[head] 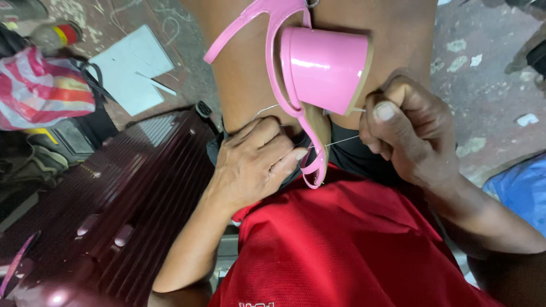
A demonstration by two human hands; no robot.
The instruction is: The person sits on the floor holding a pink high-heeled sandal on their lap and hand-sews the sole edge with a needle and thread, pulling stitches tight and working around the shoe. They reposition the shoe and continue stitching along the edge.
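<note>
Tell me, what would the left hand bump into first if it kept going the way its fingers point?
Probably the pink shoe. The left hand points right, fingertips almost at the shoe's sole and strap; the right hand lies beyond. Depth is hard to judge.

A street-side shoe-repair spot: stained concrete ground (483,85), a ribbed maroon case (114,199), cardboard scraps (133,68) and a striped bag (40,91).

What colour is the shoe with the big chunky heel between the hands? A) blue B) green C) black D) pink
D: the shoe has a glossy pink block heel and pink straps, and sits between the left hand and the right hand.
</note>
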